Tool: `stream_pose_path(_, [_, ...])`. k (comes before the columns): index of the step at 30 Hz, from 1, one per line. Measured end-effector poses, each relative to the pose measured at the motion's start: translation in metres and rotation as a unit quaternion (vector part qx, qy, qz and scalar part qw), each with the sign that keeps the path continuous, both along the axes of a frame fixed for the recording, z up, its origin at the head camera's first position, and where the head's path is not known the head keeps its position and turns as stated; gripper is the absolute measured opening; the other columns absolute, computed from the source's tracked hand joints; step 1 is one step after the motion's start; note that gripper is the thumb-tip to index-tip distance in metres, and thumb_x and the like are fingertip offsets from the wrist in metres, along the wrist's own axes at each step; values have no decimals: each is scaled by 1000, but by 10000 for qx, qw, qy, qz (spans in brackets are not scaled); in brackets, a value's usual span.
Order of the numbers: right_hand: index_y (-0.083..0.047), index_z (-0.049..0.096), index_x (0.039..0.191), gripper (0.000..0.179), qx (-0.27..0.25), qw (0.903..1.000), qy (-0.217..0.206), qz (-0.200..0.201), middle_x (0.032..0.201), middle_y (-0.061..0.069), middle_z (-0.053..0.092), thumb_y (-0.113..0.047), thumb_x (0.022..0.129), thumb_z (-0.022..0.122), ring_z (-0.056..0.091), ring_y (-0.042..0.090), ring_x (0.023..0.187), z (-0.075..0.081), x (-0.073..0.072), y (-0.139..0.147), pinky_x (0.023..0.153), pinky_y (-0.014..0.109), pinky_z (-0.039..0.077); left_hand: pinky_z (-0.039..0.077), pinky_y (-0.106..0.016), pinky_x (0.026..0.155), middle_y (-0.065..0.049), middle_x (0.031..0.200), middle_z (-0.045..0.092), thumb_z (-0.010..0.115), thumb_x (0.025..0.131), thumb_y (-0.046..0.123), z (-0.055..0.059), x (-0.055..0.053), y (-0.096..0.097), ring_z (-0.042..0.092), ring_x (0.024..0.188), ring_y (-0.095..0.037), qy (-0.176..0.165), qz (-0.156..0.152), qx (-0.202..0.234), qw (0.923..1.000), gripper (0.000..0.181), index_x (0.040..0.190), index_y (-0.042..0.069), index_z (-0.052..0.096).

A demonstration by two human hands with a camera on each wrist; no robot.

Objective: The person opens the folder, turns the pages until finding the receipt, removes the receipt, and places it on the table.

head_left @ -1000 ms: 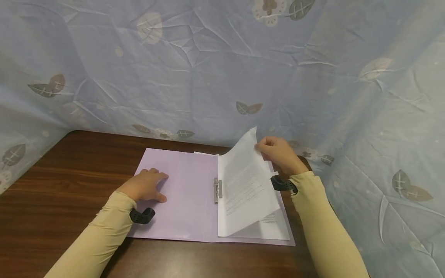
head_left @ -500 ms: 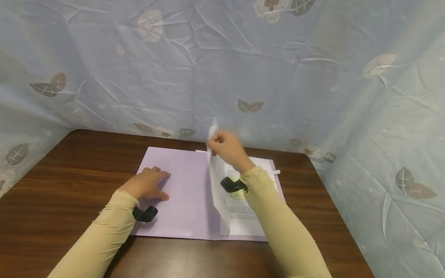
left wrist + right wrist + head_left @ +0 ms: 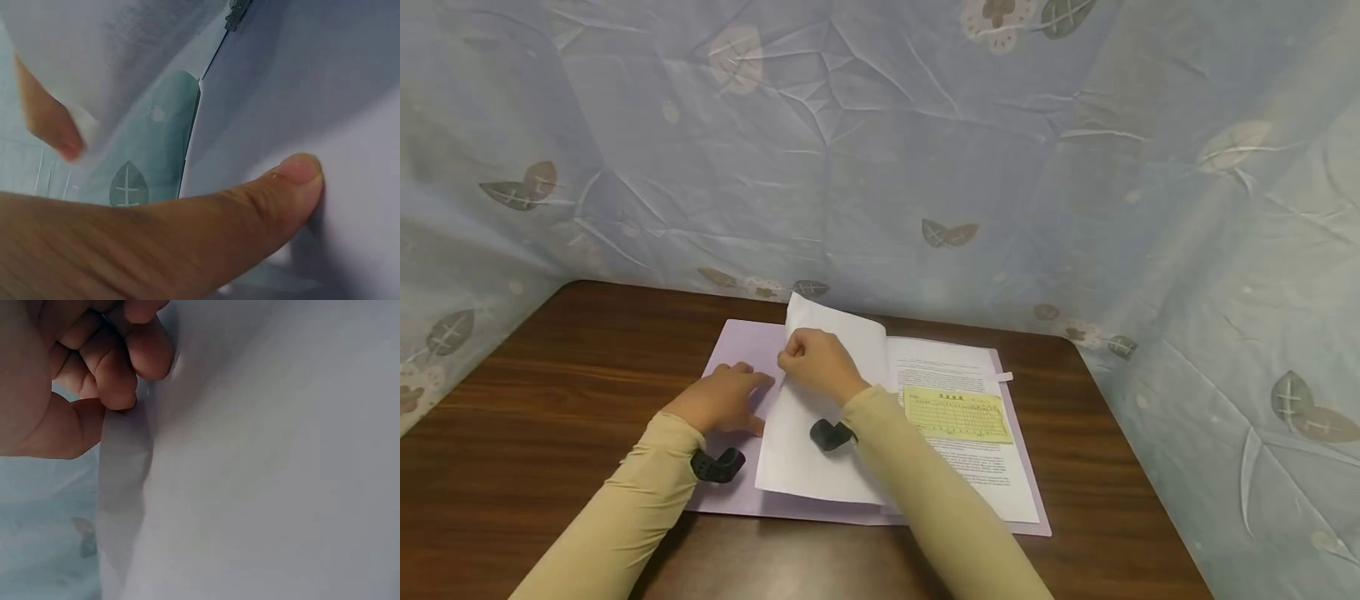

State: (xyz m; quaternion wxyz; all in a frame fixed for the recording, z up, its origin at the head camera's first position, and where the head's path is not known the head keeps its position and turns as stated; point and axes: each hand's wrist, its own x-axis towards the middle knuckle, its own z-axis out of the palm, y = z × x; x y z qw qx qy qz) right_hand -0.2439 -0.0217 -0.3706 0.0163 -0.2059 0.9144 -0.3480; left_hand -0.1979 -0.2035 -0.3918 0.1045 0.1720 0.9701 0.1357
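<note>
A lilac folder point(image 3: 747, 342) lies spread on the table. My right hand point(image 3: 822, 362) pinches the outer edge of a white sheet point(image 3: 820, 475), which is turned over toward the left cover; the right wrist view shows the fingers curled at the edge of the paper point(image 3: 262, 469). My left hand point(image 3: 724, 398) rests on the left cover with fingers spread, its thumb point(image 3: 275, 187) on the lilac surface. On the right side lies a printed page point(image 3: 940, 354) with a yellow-green form slip point(image 3: 958, 415) on it. A metal clip point(image 3: 236, 14) at the spine shows in the left wrist view.
A dark wooden table point(image 3: 550, 392) carries the folder. A pale blue curtain with leaf prints point(image 3: 880, 167) hangs behind and along both sides. A small white tab point(image 3: 1003, 377) sticks out at the page's right edge. Each wrist wears a black strap point(image 3: 718, 465).
My right hand has carried the sheet from the right side across the spine to the left, uncovering the printed page and the form slip. My left hand stays on the left cover.
</note>
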Motion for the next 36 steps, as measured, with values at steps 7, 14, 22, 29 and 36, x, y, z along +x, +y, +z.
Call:
stream_pose_path(7, [-18, 66, 77, 18, 820, 9966, 7, 108, 81, -6, 57, -22, 93, 71, 51, 9, 78, -17, 1, -10, 70, 22, 42, 45, -67, 103, -34, 140, 53, 91, 75, 39, 3, -1, -1, 50, 127, -57, -124, 51, -17, 9999, 80, 138, 1, 62])
stream_pose_path(14, [-17, 69, 83, 25, 1159, 9914, -541, 271, 80, -5, 61, -36, 98, 68, 54, 11, 76, -21, 4, -10, 68, 25, 44, 41, -66, 108, -35, 142, 52, 91, 76, 37, 3, -3, -3, 48, 130, -57, -176, 83, -9, 9998, 83, 139, -5, 59])
stream_pose_path(22, [-15, 72, 92, 10, 1498, 9837, -706, 698, 81, -7, 66, -22, 95, 67, 57, 11, 76, -22, 7, -6, 70, 24, 46, 39, -65, 111, -34, 144, 52, 79, 84, 17, 6, -1, -4, 47, 133, -57, -238, -15, 22, 9997, 74, 147, -7, 49])
stream_pose_path(29, [-14, 69, 96, 6, 1399, 9815, -826, 1017, 79, -6, 65, -18, 96, 64, 57, 10, 72, -18, 10, 2, 68, 24, 45, 42, -71, 103, -34, 145, 50, 61, 96, 23, 4, -2, 2, 46, 131, -58, -235, 66, -104, 9996, 57, 149, 5, 54])
stream_pose_path(36, [-13, 70, 112, 16, 1332, 9754, -866, 1531, 105, -4, 71, -19, 99, 62, 61, 10, 87, -18, 5, 17, 81, 22, 49, 46, -72, 97, -34, 143, 49, 76, 85, 60, -1, -1, 6, 48, 126, -54, -335, 164, -218, 9991, 82, 147, 11, 58])
